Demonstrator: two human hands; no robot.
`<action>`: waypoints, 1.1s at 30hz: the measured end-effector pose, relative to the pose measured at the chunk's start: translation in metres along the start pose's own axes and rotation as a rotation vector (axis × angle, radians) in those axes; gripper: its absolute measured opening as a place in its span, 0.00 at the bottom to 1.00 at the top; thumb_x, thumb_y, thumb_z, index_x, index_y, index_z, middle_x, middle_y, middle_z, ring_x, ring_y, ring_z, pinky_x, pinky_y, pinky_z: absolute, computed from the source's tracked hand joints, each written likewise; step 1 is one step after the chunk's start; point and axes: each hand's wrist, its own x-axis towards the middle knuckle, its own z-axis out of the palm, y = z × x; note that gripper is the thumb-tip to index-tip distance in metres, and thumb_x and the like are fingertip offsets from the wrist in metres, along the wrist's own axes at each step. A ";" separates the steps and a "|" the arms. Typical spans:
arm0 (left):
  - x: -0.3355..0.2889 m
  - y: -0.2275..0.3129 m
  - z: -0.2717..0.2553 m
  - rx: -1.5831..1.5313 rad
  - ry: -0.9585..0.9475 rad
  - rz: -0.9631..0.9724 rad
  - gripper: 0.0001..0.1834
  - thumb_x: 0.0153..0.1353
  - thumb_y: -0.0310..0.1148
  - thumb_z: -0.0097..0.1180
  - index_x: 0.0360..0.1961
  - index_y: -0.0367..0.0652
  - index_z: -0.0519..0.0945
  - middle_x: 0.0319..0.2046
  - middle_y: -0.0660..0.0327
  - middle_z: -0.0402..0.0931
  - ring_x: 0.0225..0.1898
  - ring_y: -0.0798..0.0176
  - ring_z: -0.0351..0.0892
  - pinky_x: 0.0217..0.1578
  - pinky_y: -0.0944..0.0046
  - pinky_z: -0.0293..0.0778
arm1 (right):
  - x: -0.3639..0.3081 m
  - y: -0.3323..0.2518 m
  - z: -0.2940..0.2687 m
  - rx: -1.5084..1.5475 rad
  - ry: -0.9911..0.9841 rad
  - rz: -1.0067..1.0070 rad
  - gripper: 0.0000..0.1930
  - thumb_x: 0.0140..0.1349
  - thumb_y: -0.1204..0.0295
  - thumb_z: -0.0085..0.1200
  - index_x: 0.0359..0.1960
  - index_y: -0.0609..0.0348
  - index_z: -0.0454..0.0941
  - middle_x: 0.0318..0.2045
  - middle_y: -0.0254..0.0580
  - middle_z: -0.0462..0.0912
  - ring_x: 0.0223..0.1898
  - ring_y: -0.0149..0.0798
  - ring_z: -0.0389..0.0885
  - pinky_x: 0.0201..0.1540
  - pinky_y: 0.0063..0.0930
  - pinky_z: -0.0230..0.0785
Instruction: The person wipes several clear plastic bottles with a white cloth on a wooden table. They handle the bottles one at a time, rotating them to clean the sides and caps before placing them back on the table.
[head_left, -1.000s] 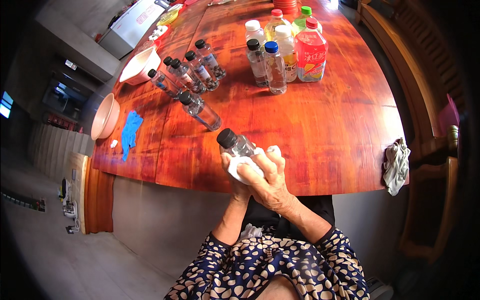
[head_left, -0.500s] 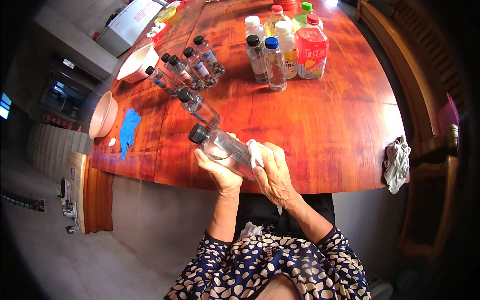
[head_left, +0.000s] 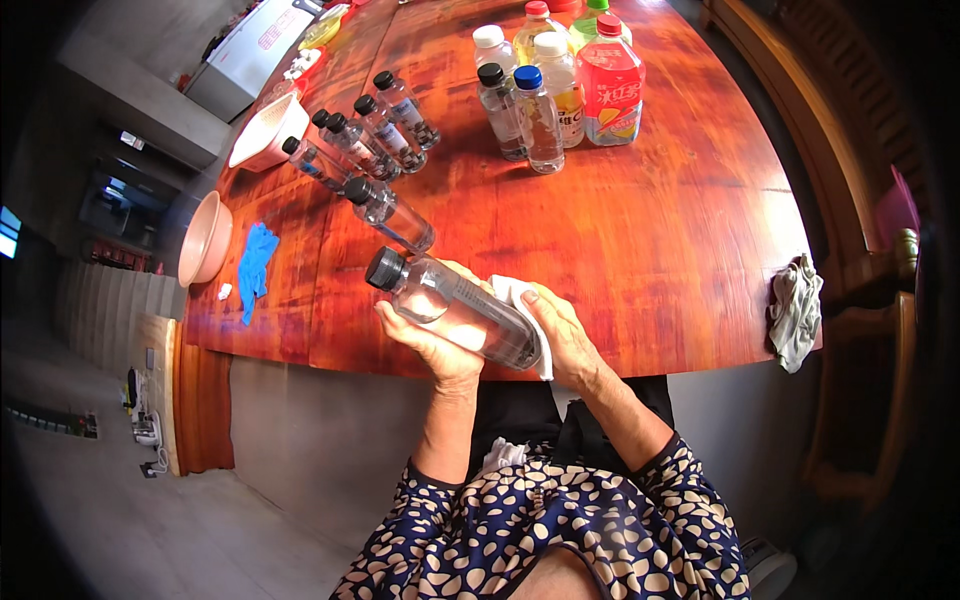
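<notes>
A clear plastic bottle with a black cap lies tilted across my hands at the table's near edge, its cap toward the upper left. My left hand cradles it from below, fingers wrapped round its body. In my right hand is a white cloth, pressed against the bottle's base end. Just beyond stands another clear bottle with a black cap. Farther left is a group of several similar black-capped bottles with dark bits at the bottom.
Drink bottles with coloured caps, among them a red-labelled bottle, stand at the far middle. On the left are a pink basin, a blue glove-like item and a pink basket. A crumpled grey cloth hangs at the right edge.
My right hand and the white cloth have slid along the bottle to its base end, uncovering more of its side. The left hand still holds the bottle.
</notes>
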 end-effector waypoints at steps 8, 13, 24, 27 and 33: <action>0.008 0.000 -0.010 0.082 0.017 0.014 0.41 0.55 0.73 0.36 0.39 0.41 0.74 0.31 0.57 0.74 0.31 0.57 0.73 0.34 0.53 0.72 | -0.028 0.020 0.024 -0.851 0.329 -0.672 0.22 0.60 0.71 0.51 0.57 0.60 0.67 0.56 0.57 0.65 0.56 0.53 0.64 0.55 0.45 0.58; 0.000 -0.005 0.004 0.258 0.238 0.002 0.43 0.56 0.73 0.31 0.37 0.39 0.74 0.30 0.57 0.73 0.31 0.58 0.73 0.35 0.57 0.72 | -0.028 0.020 0.031 -1.183 0.310 -0.890 0.29 0.48 0.71 0.59 0.56 0.50 0.70 0.60 0.44 0.67 0.60 0.49 0.65 0.55 0.43 0.55; -0.025 -0.014 0.003 0.325 0.144 -0.037 0.36 0.62 0.66 0.34 0.51 0.42 0.70 0.49 0.60 0.70 0.51 0.59 0.69 0.51 0.57 0.66 | 0.013 -0.024 0.034 -0.855 0.209 -0.741 0.19 0.67 0.64 0.42 0.56 0.59 0.68 0.59 0.54 0.63 0.60 0.58 0.59 0.61 0.48 0.56; -0.025 -0.021 -0.003 0.290 0.173 -0.032 0.37 0.61 0.66 0.34 0.53 0.44 0.70 0.51 0.60 0.69 0.52 0.59 0.69 0.52 0.56 0.65 | 0.024 -0.025 0.025 -0.643 0.041 -0.623 0.19 0.69 0.62 0.38 0.56 0.59 0.67 0.58 0.54 0.64 0.60 0.57 0.60 0.61 0.46 0.55; -0.012 -0.015 -0.012 0.282 0.236 0.030 0.36 0.59 0.68 0.37 0.48 0.45 0.71 0.46 0.60 0.71 0.49 0.57 0.71 0.50 0.55 0.67 | 0.016 -0.010 0.017 -0.554 -0.006 -0.444 0.22 0.71 0.59 0.32 0.59 0.59 0.65 0.52 0.54 0.69 0.54 0.53 0.69 0.57 0.38 0.62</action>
